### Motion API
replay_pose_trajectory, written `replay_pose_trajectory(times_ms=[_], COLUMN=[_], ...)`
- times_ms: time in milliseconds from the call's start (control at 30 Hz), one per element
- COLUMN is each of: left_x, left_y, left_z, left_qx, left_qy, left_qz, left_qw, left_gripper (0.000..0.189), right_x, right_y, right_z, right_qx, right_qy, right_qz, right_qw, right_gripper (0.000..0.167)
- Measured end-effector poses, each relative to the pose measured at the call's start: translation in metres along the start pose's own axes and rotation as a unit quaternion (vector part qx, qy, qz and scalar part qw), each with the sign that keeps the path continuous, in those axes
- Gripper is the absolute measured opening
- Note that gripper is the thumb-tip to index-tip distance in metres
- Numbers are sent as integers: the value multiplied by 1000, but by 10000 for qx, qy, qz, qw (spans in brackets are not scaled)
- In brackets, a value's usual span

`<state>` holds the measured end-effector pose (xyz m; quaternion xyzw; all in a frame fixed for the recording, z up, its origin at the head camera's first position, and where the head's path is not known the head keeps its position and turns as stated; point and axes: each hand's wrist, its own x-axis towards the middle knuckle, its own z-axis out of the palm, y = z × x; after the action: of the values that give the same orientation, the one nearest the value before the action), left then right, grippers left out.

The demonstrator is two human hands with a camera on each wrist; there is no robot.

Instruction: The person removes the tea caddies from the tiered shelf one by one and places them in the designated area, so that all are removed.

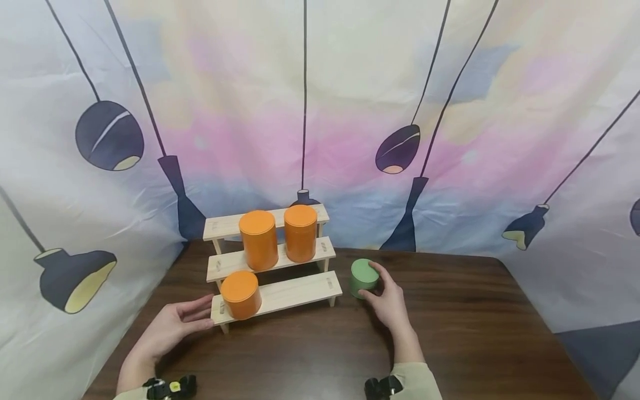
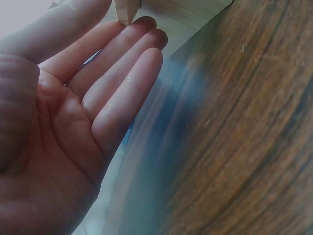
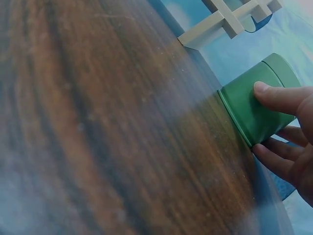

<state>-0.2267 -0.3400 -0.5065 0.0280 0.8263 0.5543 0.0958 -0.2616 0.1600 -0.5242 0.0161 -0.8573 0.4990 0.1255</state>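
On the table stands a three-step wooden display rack [image 1: 300,291]. Two tall orange canisters [image 1: 258,241] are on its middle step, and a short orange canister [image 1: 241,295] is at the left of the lowest step. My left hand [image 1: 167,328] touches the left end of that lowest step; in the left wrist view its fingers [image 2: 129,100] are straight, tips against the wood. Right of the rack, my right hand [image 1: 392,303] holds a small green canister [image 1: 363,278] between thumb and fingers. The right wrist view shows the green canister upright, its base at the tabletop.
The dark brown wooden table [image 1: 465,322] extends right of the green canister and in front of the rack. A cloth backdrop [image 1: 350,100] printed with hanging lamps rises behind the table and along both sides. The rack's back step stands close to the cloth.
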Motion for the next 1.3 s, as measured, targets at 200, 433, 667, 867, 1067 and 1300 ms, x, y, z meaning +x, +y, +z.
replay_pose_trajectory(times_ms=[200,433,667,867,1067,1300], left_x=[-3,-4,0,-2,-1,-3], left_y=[1,2,0,2,9,8], left_z=[-1,0,-1,-2,0,-2], left_qx=[32,-108,-248,-90,82,168], left_qy=[-16,-69,-139,-111,-15,31], left_qz=[38,33,213,183,204,281], left_qw=[10000,9999,9994,9997,9998,9995], left_gripper=[77,76,73,74,73,72], right_x=[-1,0,2,2,2,-1], right_y=[0,-2,-10,-15,-17,-24], right_z=[3,-1,-10,-12,-19,-22], right_qx=[80,90,-167,-292,-389,-323], right_qy=[33,-48,-102,-422,-576,-721], right_qz=[42,-3,-21,29,115,163], right_qw=[10000,9999,9998,9987,9975,9967], right_gripper=[84,86,93,99,104,107])
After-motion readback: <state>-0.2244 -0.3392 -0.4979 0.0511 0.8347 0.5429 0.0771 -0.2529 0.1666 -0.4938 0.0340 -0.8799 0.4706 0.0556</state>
